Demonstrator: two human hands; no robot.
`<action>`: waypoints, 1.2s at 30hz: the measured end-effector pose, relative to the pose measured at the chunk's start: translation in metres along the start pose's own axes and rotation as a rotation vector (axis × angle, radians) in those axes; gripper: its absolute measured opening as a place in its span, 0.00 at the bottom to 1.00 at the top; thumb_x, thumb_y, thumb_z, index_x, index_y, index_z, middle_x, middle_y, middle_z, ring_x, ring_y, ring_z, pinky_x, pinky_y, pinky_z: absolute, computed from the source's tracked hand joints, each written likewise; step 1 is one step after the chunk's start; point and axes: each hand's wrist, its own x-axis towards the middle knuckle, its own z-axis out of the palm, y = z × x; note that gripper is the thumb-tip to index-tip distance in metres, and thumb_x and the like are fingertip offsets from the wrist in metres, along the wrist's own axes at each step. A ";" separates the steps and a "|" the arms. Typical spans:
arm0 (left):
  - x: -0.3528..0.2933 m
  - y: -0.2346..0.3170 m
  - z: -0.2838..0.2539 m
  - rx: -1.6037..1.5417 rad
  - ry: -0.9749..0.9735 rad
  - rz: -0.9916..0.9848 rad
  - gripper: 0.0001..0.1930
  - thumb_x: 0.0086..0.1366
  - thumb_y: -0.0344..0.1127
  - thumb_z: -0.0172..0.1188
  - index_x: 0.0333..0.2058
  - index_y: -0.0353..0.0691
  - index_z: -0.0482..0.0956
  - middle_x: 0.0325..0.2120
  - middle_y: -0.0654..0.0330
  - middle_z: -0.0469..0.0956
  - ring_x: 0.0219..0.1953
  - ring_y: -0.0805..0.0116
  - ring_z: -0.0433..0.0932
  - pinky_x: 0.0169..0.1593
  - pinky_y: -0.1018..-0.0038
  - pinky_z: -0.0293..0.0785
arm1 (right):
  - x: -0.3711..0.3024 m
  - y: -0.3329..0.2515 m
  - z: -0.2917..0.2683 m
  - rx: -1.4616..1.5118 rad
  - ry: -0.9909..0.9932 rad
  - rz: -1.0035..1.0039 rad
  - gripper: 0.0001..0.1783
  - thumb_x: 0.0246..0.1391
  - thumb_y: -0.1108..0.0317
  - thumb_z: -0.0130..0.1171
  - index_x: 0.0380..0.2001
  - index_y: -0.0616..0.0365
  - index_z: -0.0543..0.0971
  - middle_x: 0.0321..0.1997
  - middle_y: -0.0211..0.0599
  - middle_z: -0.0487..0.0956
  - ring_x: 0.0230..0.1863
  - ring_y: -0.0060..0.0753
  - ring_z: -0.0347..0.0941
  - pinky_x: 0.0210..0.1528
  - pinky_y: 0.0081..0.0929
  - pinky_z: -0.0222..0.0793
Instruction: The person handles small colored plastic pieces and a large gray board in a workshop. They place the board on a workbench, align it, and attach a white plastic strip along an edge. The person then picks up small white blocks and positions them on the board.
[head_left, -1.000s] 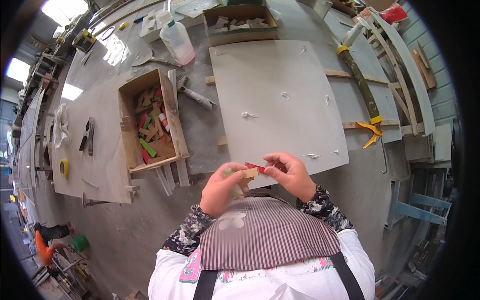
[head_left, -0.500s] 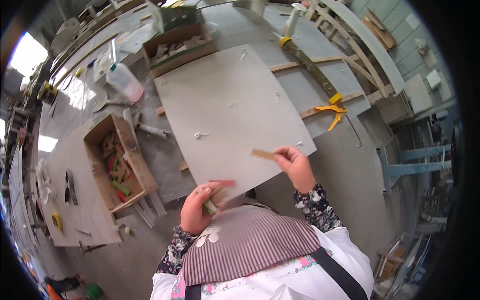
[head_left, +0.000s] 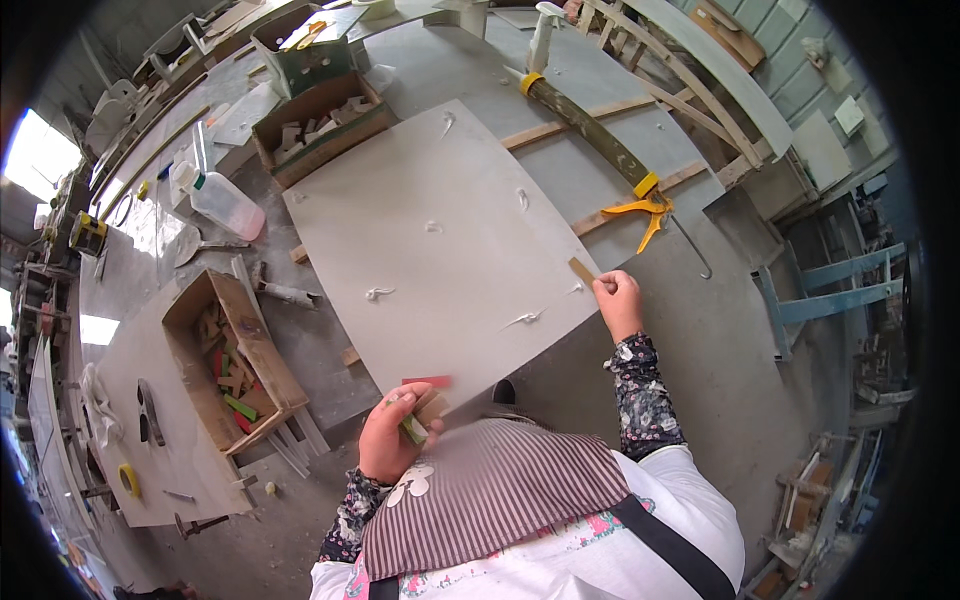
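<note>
A pale flat panel (head_left: pixel 400 240) lies in front of me with several white dabs of adhesive on it. My right hand (head_left: pixel 618 303) pinches one end of a narrow tan strip (head_left: pixel 581 270) over the panel's right edge. At the near edge my left hand (head_left: pixel 392 437) is curled round several small strips, among them a tan strip (head_left: pixel 432 408) and a green one. A red strip (head_left: pixel 428 381) shows just beyond the left fingers; whether it is held or lies on the panel I cannot tell.
At left a cardboard box (head_left: pixel 283 400) holds tan, green and red offcuts. Another box (head_left: pixel 340 150) with pale pieces stands behind the panel. A caulking gun (head_left: pixel 595 140) with an orange handle lies at the far right. Beside the boxes lies a translucent bottle (head_left: pixel 228 205).
My right hand has moved right and a little away from me, carrying the tan strip to the panel's right edge. My left hand stays near the front edge with its strips.
</note>
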 end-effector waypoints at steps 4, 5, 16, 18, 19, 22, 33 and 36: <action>0.005 0.002 -0.006 -0.055 -0.107 0.001 0.17 0.68 0.37 0.48 0.49 0.32 0.71 0.41 0.54 0.76 0.37 0.63 0.76 0.37 0.70 0.73 | -0.012 -0.050 -0.010 0.079 0.057 -0.076 0.10 0.49 0.70 0.64 0.35 0.61 0.78 0.32 0.35 0.77 0.34 0.29 0.73 0.39 0.27 0.71; 0.005 0.001 -0.006 -0.059 -0.088 0.005 0.17 0.68 0.37 0.48 0.50 0.32 0.71 0.42 0.54 0.76 0.38 0.63 0.75 0.37 0.70 0.72 | -0.022 -0.069 -0.010 0.213 -0.059 -0.109 0.10 0.50 0.70 0.63 0.36 0.61 0.78 0.33 0.35 0.77 0.35 0.27 0.73 0.40 0.26 0.71; 0.002 0.004 -0.002 0.084 0.106 0.106 0.10 0.66 0.28 0.54 0.45 0.37 0.69 0.34 0.56 0.76 0.31 0.66 0.78 0.26 0.72 0.75 | -0.109 -0.229 0.040 0.259 -1.092 -0.576 0.13 0.53 0.62 0.60 0.34 0.62 0.79 0.30 0.45 0.79 0.34 0.43 0.77 0.38 0.33 0.72; 0.000 0.006 -0.006 0.121 0.140 0.119 0.13 0.66 0.27 0.55 0.47 0.38 0.67 0.36 0.56 0.76 0.31 0.66 0.78 0.27 0.73 0.73 | -0.104 -0.238 0.050 0.139 -1.145 -0.677 0.12 0.53 0.63 0.60 0.33 0.62 0.79 0.30 0.45 0.79 0.34 0.44 0.76 0.38 0.35 0.72; -0.002 0.006 -0.008 0.091 0.100 0.137 0.14 0.66 0.27 0.55 0.49 0.38 0.66 0.38 0.55 0.76 0.31 0.66 0.78 0.28 0.73 0.74 | -0.100 -0.241 0.054 0.184 -1.144 -0.761 0.11 0.53 0.63 0.60 0.33 0.61 0.79 0.30 0.45 0.79 0.33 0.44 0.76 0.37 0.35 0.72; -0.008 0.011 -0.015 0.042 0.093 0.113 0.19 0.66 0.27 0.54 0.55 0.38 0.65 0.43 0.55 0.75 0.34 0.67 0.77 0.30 0.74 0.73 | -0.084 -0.253 0.072 0.163 -1.142 -0.832 0.10 0.53 0.64 0.59 0.33 0.61 0.80 0.30 0.44 0.79 0.33 0.43 0.77 0.37 0.34 0.72; -0.014 0.035 -0.048 -0.109 0.172 0.252 0.14 0.63 0.25 0.57 0.48 0.34 0.70 0.39 0.56 0.75 0.35 0.66 0.76 0.34 0.73 0.72 | 0.084 -0.342 0.314 0.289 -0.567 -0.340 0.14 0.50 0.64 0.60 0.31 0.67 0.80 0.27 0.38 0.81 0.28 0.26 0.77 0.32 0.25 0.71; -0.014 0.041 -0.054 -0.155 0.210 0.277 0.13 0.63 0.25 0.57 0.46 0.35 0.71 0.37 0.57 0.75 0.33 0.67 0.75 0.33 0.73 0.72 | 0.103 -0.348 0.356 0.089 -0.566 -0.227 0.16 0.47 0.63 0.60 0.34 0.65 0.80 0.31 0.46 0.83 0.35 0.39 0.80 0.40 0.32 0.74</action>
